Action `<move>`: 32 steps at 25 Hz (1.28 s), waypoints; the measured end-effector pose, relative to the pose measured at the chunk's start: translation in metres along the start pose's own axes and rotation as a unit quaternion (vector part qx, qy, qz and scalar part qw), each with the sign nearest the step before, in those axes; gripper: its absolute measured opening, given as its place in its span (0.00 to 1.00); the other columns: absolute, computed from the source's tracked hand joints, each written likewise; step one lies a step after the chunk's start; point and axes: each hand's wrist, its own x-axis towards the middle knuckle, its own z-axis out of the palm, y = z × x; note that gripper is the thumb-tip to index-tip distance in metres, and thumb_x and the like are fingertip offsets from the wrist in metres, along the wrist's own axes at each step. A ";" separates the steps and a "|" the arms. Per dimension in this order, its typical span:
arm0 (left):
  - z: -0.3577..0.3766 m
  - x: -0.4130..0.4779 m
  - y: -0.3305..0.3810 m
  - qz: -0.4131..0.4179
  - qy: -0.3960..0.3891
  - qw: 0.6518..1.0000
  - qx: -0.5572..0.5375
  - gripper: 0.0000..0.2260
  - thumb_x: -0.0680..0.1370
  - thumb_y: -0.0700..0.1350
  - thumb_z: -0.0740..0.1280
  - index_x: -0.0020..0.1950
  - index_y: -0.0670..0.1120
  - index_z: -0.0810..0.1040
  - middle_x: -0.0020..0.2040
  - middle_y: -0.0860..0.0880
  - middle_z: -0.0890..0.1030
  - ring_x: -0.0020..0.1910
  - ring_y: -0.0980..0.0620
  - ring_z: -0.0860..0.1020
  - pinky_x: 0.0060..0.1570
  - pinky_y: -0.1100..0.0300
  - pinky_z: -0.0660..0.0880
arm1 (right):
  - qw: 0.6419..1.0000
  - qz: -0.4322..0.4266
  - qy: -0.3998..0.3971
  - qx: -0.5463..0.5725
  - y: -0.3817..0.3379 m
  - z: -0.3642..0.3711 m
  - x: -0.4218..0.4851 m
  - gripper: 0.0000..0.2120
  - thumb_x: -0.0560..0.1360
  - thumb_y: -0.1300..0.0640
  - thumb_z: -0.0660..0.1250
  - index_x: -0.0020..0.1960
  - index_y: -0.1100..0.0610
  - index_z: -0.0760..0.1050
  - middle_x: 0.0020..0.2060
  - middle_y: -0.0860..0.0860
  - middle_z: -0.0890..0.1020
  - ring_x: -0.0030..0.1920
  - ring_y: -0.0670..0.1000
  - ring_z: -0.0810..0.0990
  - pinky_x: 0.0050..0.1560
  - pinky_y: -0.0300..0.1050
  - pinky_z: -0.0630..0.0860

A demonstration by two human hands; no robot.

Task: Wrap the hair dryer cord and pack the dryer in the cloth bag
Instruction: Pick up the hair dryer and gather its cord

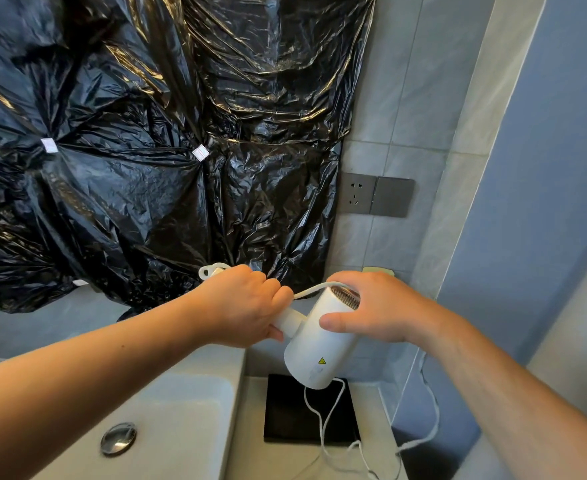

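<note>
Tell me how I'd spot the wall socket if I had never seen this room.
Start at the big black plastic sheet covering the wall above the sink. Just past its right edge, on the pale tiles, sits a dark grey double plate. The socket is its left half, the one with pin holes; the right half is blank.

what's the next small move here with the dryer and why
Probably the right hand should let go of the barrel and draw the slack up for a turn round the handle. The left hand grips the hair dryer by its handle and holds the cord too, while most of the cord trails loose over the black square item on the counter.
</note>
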 end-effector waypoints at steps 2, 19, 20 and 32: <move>-0.001 -0.004 -0.006 0.011 0.009 1.000 0.000 0.21 0.73 0.65 0.57 0.44 0.47 0.75 0.33 0.51 0.76 0.28 0.48 0.75 0.26 0.57 0.68 | 0.999 -0.009 0.004 0.045 0.001 -0.004 -0.002 0.18 0.63 0.38 0.70 0.52 0.40 0.76 0.44 0.39 0.82 0.47 0.42 0.80 0.49 0.44 0.78; -0.022 0.019 -0.009 -0.312 0.048 0.942 -0.117 0.20 0.77 0.64 0.55 0.46 0.47 0.68 0.36 0.52 0.72 0.31 0.47 0.72 0.29 0.56 0.65 | 0.883 0.075 0.074 0.458 0.013 0.065 0.016 0.08 0.79 0.63 0.61 0.46 0.57 0.78 0.32 0.51 0.81 0.24 0.45 0.70 0.22 0.36 0.66; -0.023 0.021 -0.012 -0.345 0.028 0.931 -0.114 0.18 0.78 0.63 0.57 0.46 0.48 0.66 0.37 0.53 0.70 0.32 0.48 0.71 0.30 0.56 0.65 | 0.891 0.090 0.062 0.440 0.011 0.071 0.014 0.09 0.80 0.63 0.60 0.46 0.56 0.78 0.31 0.49 0.81 0.22 0.44 0.67 0.21 0.36 0.63; 0.015 0.013 -0.013 -0.166 -0.047 0.984 -0.036 0.17 0.73 0.62 0.67 0.53 0.51 0.77 0.42 0.51 0.80 0.40 0.48 0.79 0.35 0.56 0.67 | 0.989 -0.070 0.071 -0.108 -0.021 -0.013 0.012 0.14 0.78 0.55 0.61 0.33 0.53 0.74 0.30 0.48 0.75 0.34 0.49 0.72 0.39 0.47 0.71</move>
